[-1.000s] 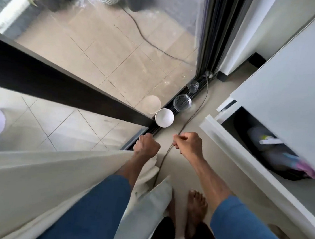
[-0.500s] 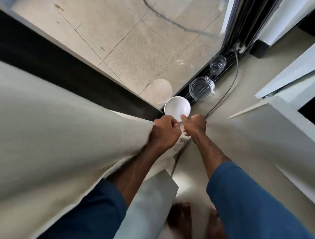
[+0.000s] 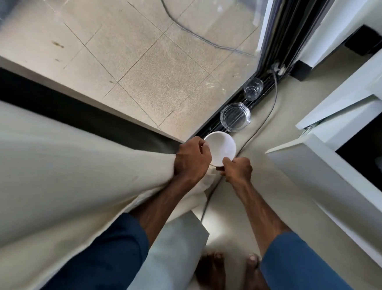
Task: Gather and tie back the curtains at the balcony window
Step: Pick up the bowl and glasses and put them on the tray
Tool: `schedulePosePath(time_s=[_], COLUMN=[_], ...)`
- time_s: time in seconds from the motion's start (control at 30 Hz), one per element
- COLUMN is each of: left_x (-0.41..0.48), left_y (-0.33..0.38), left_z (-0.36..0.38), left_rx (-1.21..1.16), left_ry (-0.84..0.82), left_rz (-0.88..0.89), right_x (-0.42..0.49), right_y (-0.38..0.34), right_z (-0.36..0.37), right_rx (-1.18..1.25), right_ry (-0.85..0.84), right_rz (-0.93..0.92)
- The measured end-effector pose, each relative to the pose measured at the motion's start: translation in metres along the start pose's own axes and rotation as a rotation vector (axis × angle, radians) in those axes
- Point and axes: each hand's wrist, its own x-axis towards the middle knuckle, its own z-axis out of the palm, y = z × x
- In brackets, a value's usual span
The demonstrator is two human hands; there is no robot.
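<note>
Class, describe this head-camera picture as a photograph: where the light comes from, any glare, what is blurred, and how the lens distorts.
Head view: daylight enters through the balcony glass, which shows hazy glare at upper left; that corner is smeared, while the left hand gripping the curtain and the right hand look sharp; the wide lens splays the cabinet edges.

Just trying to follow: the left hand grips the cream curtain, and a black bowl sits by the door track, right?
The bowl is white, not black; the head view shows it. The left hand does grip the cream curtain.
</note>
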Motion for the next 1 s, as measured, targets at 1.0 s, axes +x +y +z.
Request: schedulePosePath(time_s=[1.0], left_x=[0.118], left_y=[0.048], left_z=[0.116], left_rx=[-0.398], left_ry=[-0.475], left_rz=[-0.59], right_x=[0.007], right_y=[0.066], right_z=[-0.029], right_rx=[0.264], right_ry=[0.085], right_rz=[0.06])
